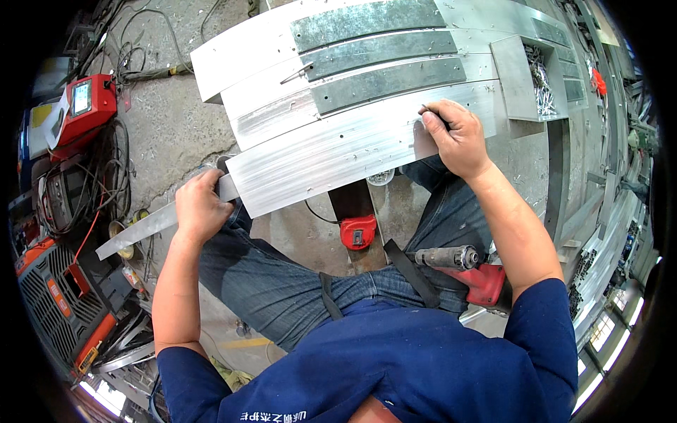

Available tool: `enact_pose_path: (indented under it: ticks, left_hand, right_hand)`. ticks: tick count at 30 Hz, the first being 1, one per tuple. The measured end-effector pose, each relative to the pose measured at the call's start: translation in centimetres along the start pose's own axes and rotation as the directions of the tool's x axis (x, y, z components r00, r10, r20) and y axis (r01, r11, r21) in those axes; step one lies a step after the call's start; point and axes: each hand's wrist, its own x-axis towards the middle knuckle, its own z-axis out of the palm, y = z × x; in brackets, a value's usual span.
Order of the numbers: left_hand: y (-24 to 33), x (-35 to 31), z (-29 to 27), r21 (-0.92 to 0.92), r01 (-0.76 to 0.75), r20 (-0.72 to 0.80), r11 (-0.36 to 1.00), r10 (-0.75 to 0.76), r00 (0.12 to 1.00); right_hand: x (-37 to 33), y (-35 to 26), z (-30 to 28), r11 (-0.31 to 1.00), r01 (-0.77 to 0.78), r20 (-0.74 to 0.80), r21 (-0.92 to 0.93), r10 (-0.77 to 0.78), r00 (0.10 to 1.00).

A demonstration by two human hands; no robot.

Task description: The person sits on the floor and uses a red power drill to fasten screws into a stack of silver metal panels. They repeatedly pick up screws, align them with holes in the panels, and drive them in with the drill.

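Note:
My left hand [203, 204] is closed on a long thin flat metal strip [144, 229], beside the left end of a brushed metal plate. The strip's far end slants down to the left. Over the right part of the brushed plate [317, 155], my right hand [457, 137] is pinched, thumb against fingers. A small dark tip shows at its fingertips, too small to name. Small holes and metal bits dot the plate. Behind it lie dark grey plates [388, 84] on more bright sheets, with a thin pin [296, 72] near their left ends.
An open metal box [541, 84] of small pins or rivets stands at the right. A red tape measure [357, 233] sits between my legs, and a red-handled power tool [462, 268] by my right thigh. Left are a red machine [84, 109], cables and an orange-grey unit [63, 303].

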Motion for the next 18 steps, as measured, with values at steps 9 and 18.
enact_pose_path:
  ticks: [9,18]
  left_hand:
    - [0.2,-0.4,-0.1,-0.015,-0.033,-0.030,0.999,0.032,0.999]
    - [0.2,-0.4,0.0,0.008,-0.053,-0.022,0.999,0.054,0.998]
  right_hand:
    - [-0.3,0.2,0.3,0.989,-0.098,-0.015,0.110,0.100,0.995]
    - [3.3,-7.9,3.6,0.958,0.281,0.180,-0.066,-0.265,0.947]
